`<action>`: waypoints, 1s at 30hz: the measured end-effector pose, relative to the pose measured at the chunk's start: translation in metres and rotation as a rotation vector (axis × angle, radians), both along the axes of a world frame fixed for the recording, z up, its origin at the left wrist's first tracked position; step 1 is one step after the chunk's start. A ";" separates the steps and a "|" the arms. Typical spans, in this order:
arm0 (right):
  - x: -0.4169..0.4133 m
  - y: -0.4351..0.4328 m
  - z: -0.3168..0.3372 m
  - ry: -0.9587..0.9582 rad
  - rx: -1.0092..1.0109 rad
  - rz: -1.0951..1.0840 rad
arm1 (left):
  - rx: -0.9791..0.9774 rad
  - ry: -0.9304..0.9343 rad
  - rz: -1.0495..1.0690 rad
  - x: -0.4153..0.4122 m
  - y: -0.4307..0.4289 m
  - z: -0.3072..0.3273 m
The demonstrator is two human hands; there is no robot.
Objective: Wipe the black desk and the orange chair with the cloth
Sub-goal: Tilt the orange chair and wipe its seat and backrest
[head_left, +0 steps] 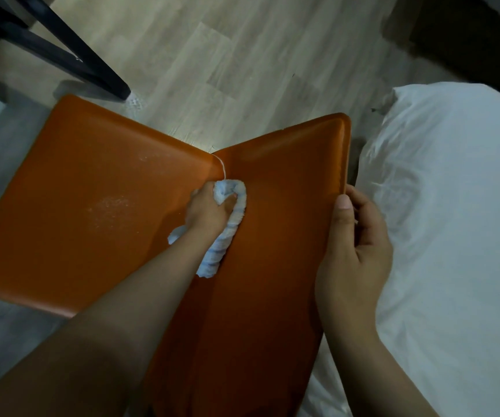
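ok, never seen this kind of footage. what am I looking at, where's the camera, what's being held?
There is one picture, from a wide-angle camera worn on a person's head, looking down at their own bare hands. No robot here.

The orange shape is a chair seen from above: the seat on the left, the backrest on the right, meeting at a crease. The left hand grips a twisted pale cloth and presses it against the chair near that crease. The right hand holds the backrest's outer edge, apparently steadying it.

A pale dusty patch shows on the seat. Around the chair: wood floor, white bedding on the right, and a black leg at top left, possibly the desk's.
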State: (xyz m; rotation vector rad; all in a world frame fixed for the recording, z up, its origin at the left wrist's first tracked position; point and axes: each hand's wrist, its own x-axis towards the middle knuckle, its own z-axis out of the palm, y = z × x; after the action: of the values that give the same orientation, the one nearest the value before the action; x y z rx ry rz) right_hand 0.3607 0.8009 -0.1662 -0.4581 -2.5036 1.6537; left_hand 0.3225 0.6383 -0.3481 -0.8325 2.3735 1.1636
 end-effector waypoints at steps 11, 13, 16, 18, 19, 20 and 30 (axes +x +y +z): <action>0.001 0.002 -0.003 0.029 0.034 -0.015 | -0.078 -0.183 0.074 -0.013 -0.021 -0.060; 0.001 0.002 -0.003 0.033 0.042 -0.008 | -0.074 -0.206 -0.004 -0.015 -0.024 -0.055; 0.000 0.001 -0.002 0.029 0.058 -0.001 | -0.101 -0.130 -0.071 -0.009 -0.027 -0.031; 0.000 0.000 -0.001 0.014 0.062 0.000 | -0.091 -0.037 -0.066 0.002 -0.028 -0.010; 0.001 0.000 0.000 0.008 0.066 0.003 | -0.074 0.011 -0.046 0.009 -0.028 0.004; 0.001 -0.001 0.001 0.006 0.072 0.006 | -0.062 0.061 -0.032 0.015 -0.027 0.017; 0.009 0.001 0.015 -0.108 -0.061 -0.100 | 0.085 0.358 0.008 0.086 -0.011 0.149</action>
State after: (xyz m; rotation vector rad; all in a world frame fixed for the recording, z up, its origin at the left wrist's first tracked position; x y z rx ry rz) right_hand 0.3697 0.8016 -0.1510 -0.6847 -2.4637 1.7152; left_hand 0.4086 0.6277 -0.1995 -0.6506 2.5757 1.5134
